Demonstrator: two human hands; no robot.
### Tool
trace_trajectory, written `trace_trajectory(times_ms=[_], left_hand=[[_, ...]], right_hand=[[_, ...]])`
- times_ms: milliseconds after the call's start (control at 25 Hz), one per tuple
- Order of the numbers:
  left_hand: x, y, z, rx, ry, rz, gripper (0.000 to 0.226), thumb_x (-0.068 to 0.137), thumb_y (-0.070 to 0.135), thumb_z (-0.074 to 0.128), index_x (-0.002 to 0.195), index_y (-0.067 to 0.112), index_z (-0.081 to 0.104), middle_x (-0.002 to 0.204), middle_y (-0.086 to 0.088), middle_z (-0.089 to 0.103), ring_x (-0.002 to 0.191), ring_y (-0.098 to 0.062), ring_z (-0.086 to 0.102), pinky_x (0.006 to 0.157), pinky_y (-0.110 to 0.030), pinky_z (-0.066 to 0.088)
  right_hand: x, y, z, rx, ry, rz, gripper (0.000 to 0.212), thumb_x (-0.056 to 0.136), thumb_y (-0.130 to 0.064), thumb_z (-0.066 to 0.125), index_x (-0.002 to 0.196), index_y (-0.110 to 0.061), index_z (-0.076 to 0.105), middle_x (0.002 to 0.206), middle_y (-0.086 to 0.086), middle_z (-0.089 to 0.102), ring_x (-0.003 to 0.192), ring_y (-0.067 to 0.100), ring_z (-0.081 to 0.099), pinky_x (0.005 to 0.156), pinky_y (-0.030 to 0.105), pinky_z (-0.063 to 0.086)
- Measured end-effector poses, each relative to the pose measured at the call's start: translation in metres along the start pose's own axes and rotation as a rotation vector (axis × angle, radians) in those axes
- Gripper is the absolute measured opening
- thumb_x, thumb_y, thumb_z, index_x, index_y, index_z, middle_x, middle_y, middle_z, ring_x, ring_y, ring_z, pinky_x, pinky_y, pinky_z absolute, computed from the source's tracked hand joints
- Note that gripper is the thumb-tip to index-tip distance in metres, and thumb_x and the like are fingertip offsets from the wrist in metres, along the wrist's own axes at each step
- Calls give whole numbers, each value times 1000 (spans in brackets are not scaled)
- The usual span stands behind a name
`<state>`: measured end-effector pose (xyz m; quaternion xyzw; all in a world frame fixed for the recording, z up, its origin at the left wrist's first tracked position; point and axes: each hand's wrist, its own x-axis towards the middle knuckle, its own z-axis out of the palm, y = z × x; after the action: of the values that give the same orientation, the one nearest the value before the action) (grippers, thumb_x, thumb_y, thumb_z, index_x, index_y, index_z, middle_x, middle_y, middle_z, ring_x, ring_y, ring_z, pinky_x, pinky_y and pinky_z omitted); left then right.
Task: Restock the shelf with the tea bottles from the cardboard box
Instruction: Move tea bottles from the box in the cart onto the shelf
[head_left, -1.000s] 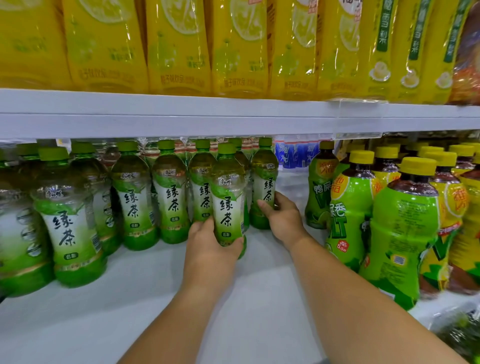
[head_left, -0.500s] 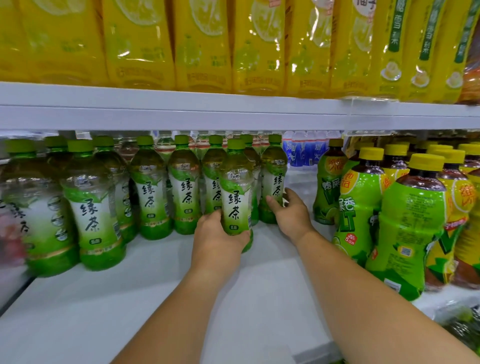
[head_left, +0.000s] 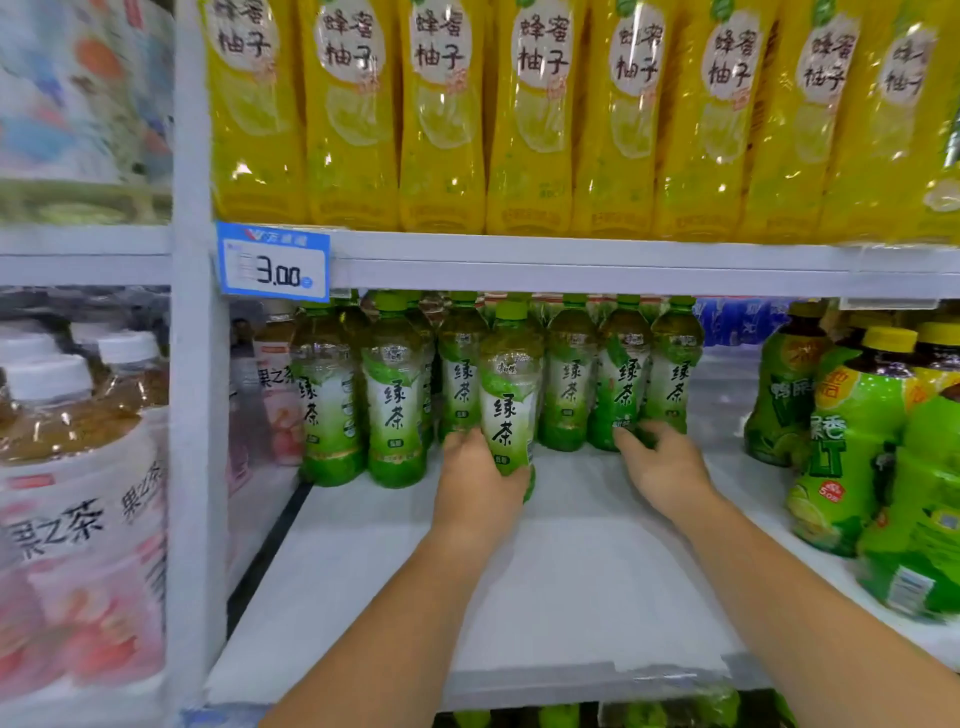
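White shelf board (head_left: 571, 582): left hand (head_left: 478, 486) clamps its fingers round an upright green-capped tea bottle (head_left: 508, 400) in front of the row; right hand (head_left: 662, 465) has its fingers curled at the back-row green bottles (head_left: 621, 384), grip unclear.

Single head-worn view, close on the shelf (head_left: 571, 597).
The wide-angle camera looks forward and slightly down from the person's head; forearms (head_left: 395, 613) enter from the bottom edge, with left hand (head_left: 480, 483), its bottle (head_left: 509, 405) and right hand (head_left: 665, 467) mid-frame.

Retail shop: drink bottles (head_left: 395, 400) in rows under a white shelf edge (head_left: 571, 267) bearing a 3.00 price tag (head_left: 274, 261).
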<state>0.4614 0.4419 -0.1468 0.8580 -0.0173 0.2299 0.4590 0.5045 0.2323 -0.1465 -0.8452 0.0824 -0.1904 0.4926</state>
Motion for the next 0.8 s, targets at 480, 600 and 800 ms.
trace_trajectory(times_ms=[480, 600, 800], left_hand=[[11, -13, -22, 208, 151, -29, 38, 85, 35, 76, 110, 10, 63, 105, -7, 62, 97, -25, 60, 82, -33, 49], [12, -22, -24, 118, 132, -2, 37, 80, 30, 81, 109, 12, 66, 103, -4, 68, 96, -22, 63, 84, -35, 54], [13, -37, -32, -85, 16, 6, 42, 78, 12, 81, 118, 23, 70, 103, 7, 74, 100, -13, 68, 94, -38, 55]], right_hand=[[-48, -29, 39, -39, -328, -153, 45, 95, -40, 59, 134, -18, 57, 122, -2, 62, 107, 11, 56, 89, 22, 38], [-49, -41, 58, -51, -467, -218, 51, 96, -38, 59, 143, -22, 48, 132, -3, 58, 113, 10, 57, 96, 23, 42], [-37, -65, 84, 170, -425, -252, 37, 95, -24, 64, 132, -20, 61, 116, -3, 70, 103, 8, 65, 90, 23, 51]])
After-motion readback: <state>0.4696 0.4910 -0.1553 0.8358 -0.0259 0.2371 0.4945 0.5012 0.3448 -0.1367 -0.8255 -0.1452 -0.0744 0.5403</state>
